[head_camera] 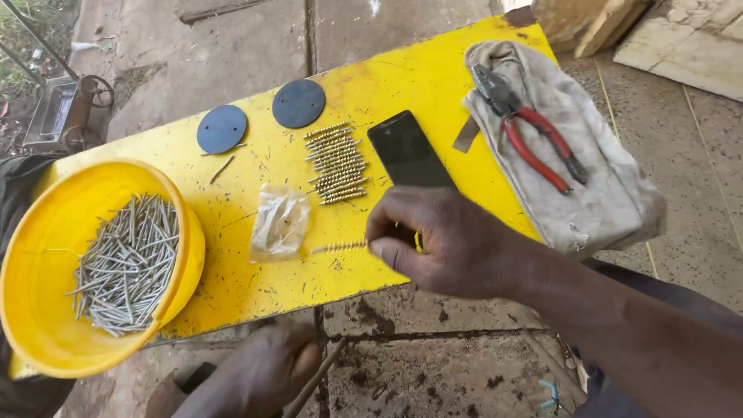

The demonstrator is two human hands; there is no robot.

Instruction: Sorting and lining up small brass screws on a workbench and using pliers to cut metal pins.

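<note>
a yellow bowl [46, 310] sits at the left end of the bench [433, 77], holding a loose heap of grey nails [128, 267]. near the middle lies a small clear plastic bag [280, 222], its contents too faint to make out. beside it a neat row of brass-coloured screws [337, 162] lies next to a dark phone [409, 151]. two dark round discs [299, 103] rest further back, and red-handled pliers [530, 139] lie on a grey cloth bag [596, 186] at the right end.

the bench is a yellow painted board, scuffed and speckled, set over a stained concrete floor [433, 371] outdoors.

the right hand [445, 240] is pinched shut on one brass-coloured screw [340, 247], held just above the board's near edge. the left hand [259, 375], low and partly cut off, is curled around a thin rod [316, 379]; what that rod is cannot be told.
</note>
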